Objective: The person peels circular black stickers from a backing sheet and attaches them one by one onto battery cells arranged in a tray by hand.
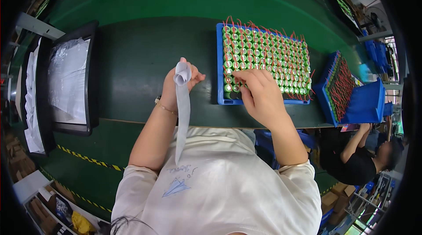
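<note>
My left hand (169, 89) is closed around a roll of whitish strip (182, 75), whose loose end hangs down in front of my shirt. To its right, my right hand (265, 98) reaches over the near left corner of a blue tray (220, 96). Rows of green cylindrical battery cells (268, 54) stand upright in that tray, with thin red wires on their tops. The right fingers are bent down over the corner cells, thumb and index finger near each other. Whatever sits between those fingertips is hidden.
On the left stands a black tray (93, 81) holding white sheets (68, 83) under clear film. A tilted blue tray of wired cells (338, 85) sits at the right, beside a blue bin (365, 103). A person in black (356, 160) works beyond it.
</note>
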`<action>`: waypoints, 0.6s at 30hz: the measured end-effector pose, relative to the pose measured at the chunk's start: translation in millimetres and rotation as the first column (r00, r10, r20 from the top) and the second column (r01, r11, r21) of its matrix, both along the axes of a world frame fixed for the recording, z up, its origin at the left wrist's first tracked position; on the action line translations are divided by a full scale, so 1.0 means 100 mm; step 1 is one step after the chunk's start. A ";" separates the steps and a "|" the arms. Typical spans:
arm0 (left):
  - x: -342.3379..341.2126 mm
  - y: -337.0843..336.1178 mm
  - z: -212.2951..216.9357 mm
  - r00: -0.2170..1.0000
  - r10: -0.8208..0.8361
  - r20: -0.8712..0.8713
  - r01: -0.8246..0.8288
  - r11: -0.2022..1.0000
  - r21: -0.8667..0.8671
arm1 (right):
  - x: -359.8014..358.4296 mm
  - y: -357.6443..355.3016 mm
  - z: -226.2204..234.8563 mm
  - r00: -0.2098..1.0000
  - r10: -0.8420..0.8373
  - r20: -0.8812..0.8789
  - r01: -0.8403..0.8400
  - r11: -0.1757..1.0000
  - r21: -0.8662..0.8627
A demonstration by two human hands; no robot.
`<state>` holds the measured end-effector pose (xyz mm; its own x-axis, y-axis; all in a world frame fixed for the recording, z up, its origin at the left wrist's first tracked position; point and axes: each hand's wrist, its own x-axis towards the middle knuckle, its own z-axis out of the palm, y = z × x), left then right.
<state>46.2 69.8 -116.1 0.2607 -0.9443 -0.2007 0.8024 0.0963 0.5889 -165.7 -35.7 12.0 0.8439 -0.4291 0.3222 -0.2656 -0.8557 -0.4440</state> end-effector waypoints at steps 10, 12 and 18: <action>-0.12 0.01 0.22 0.978 -0.020 0.208 0.001 0.996 0.091 | -0.02 0.07 -0.05 0.998 -0.062 -0.016 0.061 0.998 -0.011; -0.11 0.02 0.21 0.975 -0.016 0.222 -0.002 0.997 0.082 | -0.02 0.06 -0.06 0.997 -0.070 -0.025 0.069 0.997 -0.027; -0.15 0.02 0.35 0.970 -0.049 0.239 0.013 0.989 0.149 | 0.00 0.03 -0.07 0.998 -0.067 -0.018 0.067 0.998 0.018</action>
<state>30.8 72.0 -81.4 0.2899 -0.9178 -0.2713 0.6356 -0.0273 0.7715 -165.9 -32.5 5.3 0.8184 -0.4905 0.2993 -0.3295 -0.8273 -0.4550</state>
